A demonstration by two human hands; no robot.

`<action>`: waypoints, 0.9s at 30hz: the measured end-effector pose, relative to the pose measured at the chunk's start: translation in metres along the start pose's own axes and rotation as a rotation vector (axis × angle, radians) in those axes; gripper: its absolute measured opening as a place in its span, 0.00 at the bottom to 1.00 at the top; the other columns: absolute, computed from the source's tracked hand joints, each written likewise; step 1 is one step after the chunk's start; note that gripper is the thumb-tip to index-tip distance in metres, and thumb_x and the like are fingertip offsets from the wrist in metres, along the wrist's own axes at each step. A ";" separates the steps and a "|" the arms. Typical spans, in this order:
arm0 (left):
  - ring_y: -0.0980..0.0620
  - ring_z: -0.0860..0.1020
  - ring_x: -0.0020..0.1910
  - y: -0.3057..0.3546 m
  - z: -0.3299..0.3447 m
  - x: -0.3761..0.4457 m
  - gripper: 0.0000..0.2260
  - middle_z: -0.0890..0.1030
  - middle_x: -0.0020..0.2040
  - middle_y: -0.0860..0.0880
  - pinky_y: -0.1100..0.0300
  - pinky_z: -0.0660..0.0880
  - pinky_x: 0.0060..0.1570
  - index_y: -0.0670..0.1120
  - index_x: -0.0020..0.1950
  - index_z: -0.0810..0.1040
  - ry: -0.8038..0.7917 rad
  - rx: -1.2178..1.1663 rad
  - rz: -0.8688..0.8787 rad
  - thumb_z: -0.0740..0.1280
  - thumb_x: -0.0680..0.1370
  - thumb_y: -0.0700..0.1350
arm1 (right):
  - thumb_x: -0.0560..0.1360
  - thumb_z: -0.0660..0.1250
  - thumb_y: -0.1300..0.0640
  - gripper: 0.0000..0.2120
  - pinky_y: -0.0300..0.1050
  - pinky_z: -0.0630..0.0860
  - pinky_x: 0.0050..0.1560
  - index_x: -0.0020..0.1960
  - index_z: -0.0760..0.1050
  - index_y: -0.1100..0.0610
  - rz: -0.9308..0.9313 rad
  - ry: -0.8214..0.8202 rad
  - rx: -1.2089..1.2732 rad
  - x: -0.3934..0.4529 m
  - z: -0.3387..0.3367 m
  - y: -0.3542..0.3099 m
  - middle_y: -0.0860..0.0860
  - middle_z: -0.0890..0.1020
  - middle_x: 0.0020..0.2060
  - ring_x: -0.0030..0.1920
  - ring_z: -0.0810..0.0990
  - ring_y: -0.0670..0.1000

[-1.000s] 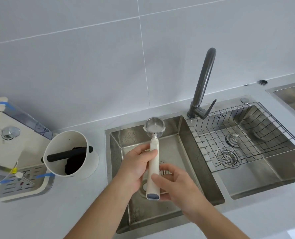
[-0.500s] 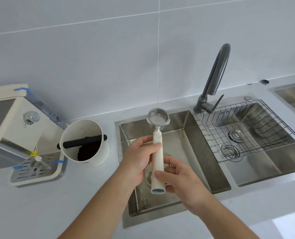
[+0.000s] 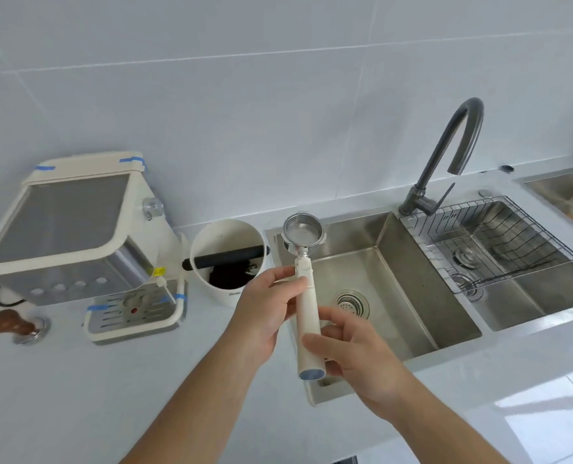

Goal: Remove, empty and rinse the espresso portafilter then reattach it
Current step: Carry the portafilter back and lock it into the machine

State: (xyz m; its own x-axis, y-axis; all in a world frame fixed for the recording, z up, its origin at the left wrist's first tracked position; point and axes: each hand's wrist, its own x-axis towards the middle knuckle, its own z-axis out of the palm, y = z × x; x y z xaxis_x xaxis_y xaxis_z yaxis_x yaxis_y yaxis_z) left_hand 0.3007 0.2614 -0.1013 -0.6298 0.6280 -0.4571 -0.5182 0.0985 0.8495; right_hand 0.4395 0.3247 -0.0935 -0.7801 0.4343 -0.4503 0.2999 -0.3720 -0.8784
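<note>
Both hands on the portafilter [image 3: 304, 286], held in the air over the left sink [image 3: 392, 262] edge, basket up and looking empty, handle end toward the camera. Left hand [image 3: 265, 316] pinches the upper handle between thumb and fingers. Right hand [image 3: 352, 349] grips the lower handle, thumb across it, fingers curled behind. Knock box [image 3: 228, 259] with dark grounds sits just left of the sink. Espresso machine [image 3: 77, 242] further left, tamper [image 3: 17, 326] near its front. Faucet [image 3: 445, 155] behind the sink divider, wire rack [image 3: 499, 242] in the right basin.

Bright even daylight — soft shadows, edges bowed, slight blur.
</note>
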 end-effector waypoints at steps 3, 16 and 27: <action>0.49 0.82 0.41 -0.003 -0.036 -0.015 0.11 0.83 0.45 0.43 0.57 0.78 0.44 0.42 0.57 0.80 -0.002 0.009 0.003 0.71 0.75 0.39 | 0.70 0.73 0.62 0.16 0.42 0.79 0.37 0.57 0.80 0.55 0.011 0.000 0.000 -0.008 0.034 0.012 0.57 0.78 0.35 0.36 0.82 0.51; 0.48 0.82 0.43 -0.007 -0.160 -0.066 0.11 0.84 0.47 0.44 0.56 0.78 0.43 0.45 0.56 0.80 0.072 0.008 -0.025 0.71 0.74 0.39 | 0.66 0.73 0.58 0.21 0.48 0.80 0.42 0.58 0.79 0.57 0.096 -0.069 -0.005 -0.019 0.149 0.054 0.66 0.84 0.50 0.43 0.84 0.55; 0.47 0.84 0.48 -0.026 -0.229 -0.085 0.14 0.85 0.49 0.46 0.53 0.80 0.50 0.47 0.58 0.79 0.199 0.061 -0.052 0.71 0.74 0.40 | 0.77 0.70 0.59 0.10 0.48 0.81 0.45 0.58 0.79 0.58 0.238 -0.157 -0.039 0.000 0.202 0.083 0.60 0.85 0.46 0.43 0.83 0.55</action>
State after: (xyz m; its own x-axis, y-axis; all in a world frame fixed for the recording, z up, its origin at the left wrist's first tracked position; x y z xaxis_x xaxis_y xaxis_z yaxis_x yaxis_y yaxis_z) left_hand 0.2350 0.0286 -0.1446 -0.7078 0.4568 -0.5388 -0.5209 0.1777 0.8349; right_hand 0.3530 0.1279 -0.1344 -0.7601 0.2051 -0.6166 0.5030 -0.4151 -0.7581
